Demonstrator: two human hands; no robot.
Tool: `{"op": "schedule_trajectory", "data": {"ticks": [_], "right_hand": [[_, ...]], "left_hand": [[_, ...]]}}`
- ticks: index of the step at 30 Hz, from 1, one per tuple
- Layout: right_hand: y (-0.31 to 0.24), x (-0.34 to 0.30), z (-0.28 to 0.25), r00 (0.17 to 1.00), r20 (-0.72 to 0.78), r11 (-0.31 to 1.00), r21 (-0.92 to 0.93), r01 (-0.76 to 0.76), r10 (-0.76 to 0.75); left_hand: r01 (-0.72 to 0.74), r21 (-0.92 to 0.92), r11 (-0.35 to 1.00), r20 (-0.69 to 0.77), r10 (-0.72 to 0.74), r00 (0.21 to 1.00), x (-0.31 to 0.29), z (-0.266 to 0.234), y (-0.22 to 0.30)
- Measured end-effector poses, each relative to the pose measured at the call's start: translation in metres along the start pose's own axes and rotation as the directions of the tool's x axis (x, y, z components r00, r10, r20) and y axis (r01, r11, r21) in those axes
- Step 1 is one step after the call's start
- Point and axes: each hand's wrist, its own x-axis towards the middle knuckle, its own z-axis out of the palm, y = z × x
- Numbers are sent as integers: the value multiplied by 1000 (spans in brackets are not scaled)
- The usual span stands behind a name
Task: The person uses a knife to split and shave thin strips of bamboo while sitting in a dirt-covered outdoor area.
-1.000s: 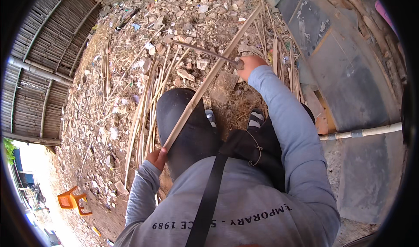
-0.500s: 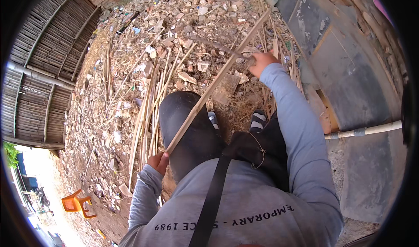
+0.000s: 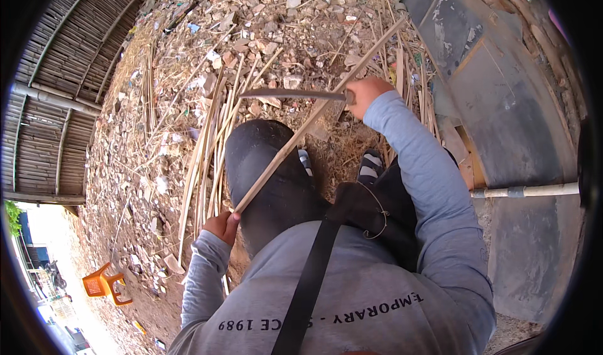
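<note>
A long, flat bamboo strip slants from my left hip over my left thigh toward the far right. Its near end is pinched in my left hand, the thumb lying along it. My right hand is closed around the handle of a long knife with a dark blade. The blade points left and crosses the strip in its far half; whether the two touch I cannot tell. On the ground left of my knee lies a loose bundle of bamboo strips.
Stones and scraps cover the ground. Grey panels lie to the right, with a pale pole across them. A woven bamboo wall stands at the left, and an orange plastic chair at the lower left. More strips lie far right.
The knife has come nearer to me and its blade has swung from slanting away to nearly level, pointing left. My right hand shifted slightly left; the strip's far end moved a little right.
</note>
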Motion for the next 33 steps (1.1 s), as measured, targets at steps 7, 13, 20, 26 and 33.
{"op": "schedule_trajectory", "data": {"ticks": [7,13,20,26,33], "right_hand": [[62,21,10,956,-170,965,147,-215,239],[36,18,-1,948,-44,935,187,-301,314],[80,36,9,909,-119,882,318,-347,400],[87,22,13,928,-233,911,362,-195,291],[89,35,31,979,-160,857,514,-24,124]], "left_hand": [[-20,-19,1000,5,20,1000,6,5,1],[-31,44,999,-108,36,994,8,13,10],[4,-85,996,40,-1,999,0,-3,1],[308,-519,797,347,-133,929,11,2,-6],[-123,-276,953,-144,85,986,11,6,4]]}}
